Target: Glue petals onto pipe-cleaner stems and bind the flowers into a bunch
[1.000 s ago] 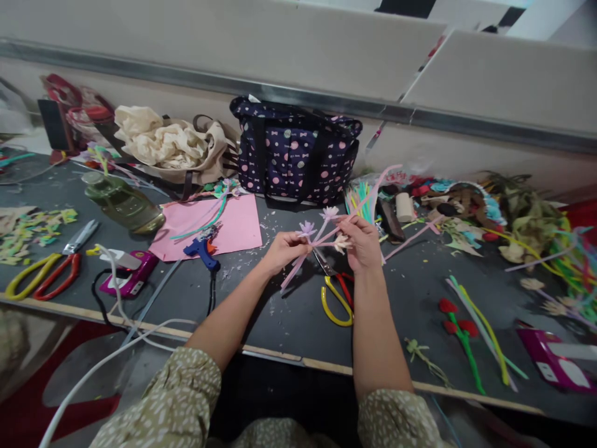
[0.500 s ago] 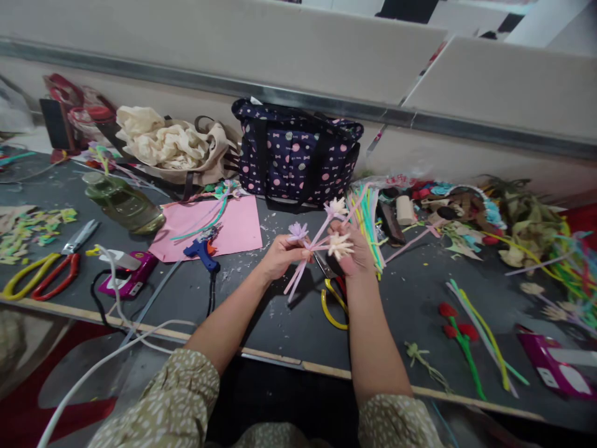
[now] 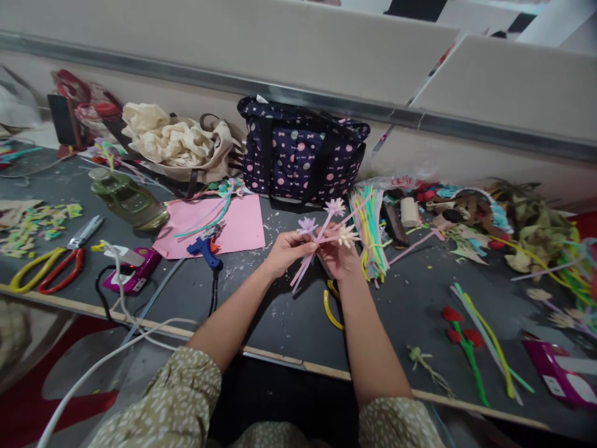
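My left hand (image 3: 290, 255) pinches a small bunch of pipe-cleaner flowers where their pink and lilac stems (image 3: 302, 272) cross. A purple flower head (image 3: 306, 226), a pink-lilac one (image 3: 334, 208) and a cream one (image 3: 347, 237) fan out above the grip. My right hand (image 3: 342, 260) is closed at the same stems, just below the cream flower, its fingertips partly hidden. Beneath the right wrist, scissors with a yellow handle (image 3: 330, 309) lie on the dark table, mostly covered. Right of that hand lies a bundle of pastel pipe cleaners (image 3: 370, 230).
Left are a blue glue gun (image 3: 205, 251), pink paper (image 3: 242, 224), a green bottle (image 3: 130, 202), large scissors (image 3: 74, 255) and a purple power strip (image 3: 135, 270). A dotted navy bag (image 3: 301, 152) stands behind. Red pipe-cleaner flowers (image 3: 461, 336) and another purple device (image 3: 559, 376) lie right.
My right hand has moved down and in to the stems, its fingers closing in beside the left hand. The flowers have turned slightly, spreading apart; the view shifted a little.
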A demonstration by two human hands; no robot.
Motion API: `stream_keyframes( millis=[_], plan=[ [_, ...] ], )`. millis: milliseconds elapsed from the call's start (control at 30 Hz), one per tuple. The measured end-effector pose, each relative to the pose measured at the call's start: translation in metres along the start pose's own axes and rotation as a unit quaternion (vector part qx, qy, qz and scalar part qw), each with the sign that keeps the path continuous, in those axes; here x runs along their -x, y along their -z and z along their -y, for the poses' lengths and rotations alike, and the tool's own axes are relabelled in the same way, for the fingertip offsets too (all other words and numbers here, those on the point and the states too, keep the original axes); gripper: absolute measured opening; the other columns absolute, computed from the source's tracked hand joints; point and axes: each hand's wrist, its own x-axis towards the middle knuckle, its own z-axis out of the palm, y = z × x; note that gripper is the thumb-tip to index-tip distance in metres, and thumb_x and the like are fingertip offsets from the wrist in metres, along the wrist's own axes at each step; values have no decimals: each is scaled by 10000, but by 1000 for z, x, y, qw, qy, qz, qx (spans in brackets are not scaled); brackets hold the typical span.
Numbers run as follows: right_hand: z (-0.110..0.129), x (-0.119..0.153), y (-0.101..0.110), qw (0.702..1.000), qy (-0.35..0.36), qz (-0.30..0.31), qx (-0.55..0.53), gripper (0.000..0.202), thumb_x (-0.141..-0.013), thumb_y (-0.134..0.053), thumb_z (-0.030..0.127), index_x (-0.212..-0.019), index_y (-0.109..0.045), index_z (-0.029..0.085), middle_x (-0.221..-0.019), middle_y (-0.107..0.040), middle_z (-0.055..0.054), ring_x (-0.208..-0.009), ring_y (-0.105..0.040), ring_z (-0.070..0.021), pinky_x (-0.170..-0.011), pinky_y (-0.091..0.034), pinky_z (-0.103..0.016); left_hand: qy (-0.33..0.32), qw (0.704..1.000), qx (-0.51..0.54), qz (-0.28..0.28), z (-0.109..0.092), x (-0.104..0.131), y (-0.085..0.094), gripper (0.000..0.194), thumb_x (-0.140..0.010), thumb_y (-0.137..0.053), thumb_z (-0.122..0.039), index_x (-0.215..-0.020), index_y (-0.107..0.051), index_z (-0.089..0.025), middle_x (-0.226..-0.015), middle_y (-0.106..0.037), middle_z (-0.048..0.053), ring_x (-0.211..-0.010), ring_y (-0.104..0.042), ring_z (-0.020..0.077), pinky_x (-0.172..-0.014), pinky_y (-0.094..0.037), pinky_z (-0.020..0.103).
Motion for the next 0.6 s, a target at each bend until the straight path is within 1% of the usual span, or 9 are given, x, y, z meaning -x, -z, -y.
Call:
stream_keyframes(
  millis=[100,200,300,367,433,500,533,600],
  plan=[
    [2,3,-5,992,-86,20,-94,322,-640,-742,484,-710,-525,255,-619,-544,22,-490,-489,-137,-405,-425,-272,-13,1000,-4,-8,1,-2,1,271,-709,-771,-403,-771,-719,-144,-705,-666,34,-676,-624,153,-716,-495,296],
    [0,2,-7,989,-98,12,-108,341,-593,-790,469,-697,-561,239,-607,-541,35,-499,-482,-119,-423,-418,-252,-17,1000,2,-25,2,-3,1,271,-707,-771,-404,-770,-707,-148,-687,-665,24,-643,-620,142,-699,-492,288],
    [-3,2,-9,989,-94,-1,-116,334,-572,-820,438,-677,-585,226,-603,-539,42,-507,-479,-102,-435,-409,-230,-11,999,15,-39,2,-3,1,265,-709,-772,-397,-738,-692,-146,-681,-673,29,-640,-623,134,-708,-485,279],
    [-5,3,-11,990,-79,-3,-113,318,-595,-811,434,-675,-588,221,-594,-529,47,-505,-472,-94,-443,-401,-224,-6,998,42,-46,4,-3,-1,262,-699,-783,-387,-720,-686,-145,-679,-670,32,-641,-622,132,-708,-482,274],
    [-7,3,-15,992,-60,-5,-108,308,-631,-788,441,-680,-583,216,-590,-523,51,-502,-461,-88,-450,-391,-223,-1,994,92,-56,6,-3,-3,265,-669,-805,-377,-701,-675,-149,-677,-657,25,-629,-610,128,-700,-485,277],
    [-9,3,-18,993,-46,-26,-103,309,-650,-776,439,-674,-574,206,-594,-528,52,-494,-445,-79,-455,-379,-219,6,989,133,-69,8,-3,-6,269,-656,-814,-372,-694,-662,-154,-677,-638,12,-615,-588,117,-687,-485,273],
    [-10,3,-19,994,-37,-43,-95,305,-659,-772,432,-671,-574,201,-595,-531,52,-491,-437,-75,-458,-374,-216,5,988,135,-75,9,-3,-7,265,-663,-809,-370,-693,-658,-154,-674,-628,7,-609,-574,108,-676,-478,264],
    [-13,3,-18,995,-6,-81,-56,274,-683,-764,404,-684,-593,191,-611,-550,48,-506,-451,-75,-486,-385,-217,-10,991,100,-89,11,-3,-9,246,-689,-788,-366,-712,-666,-153,-670,-615,0,-598,-542,93,-647,-454,237]
  ],
)
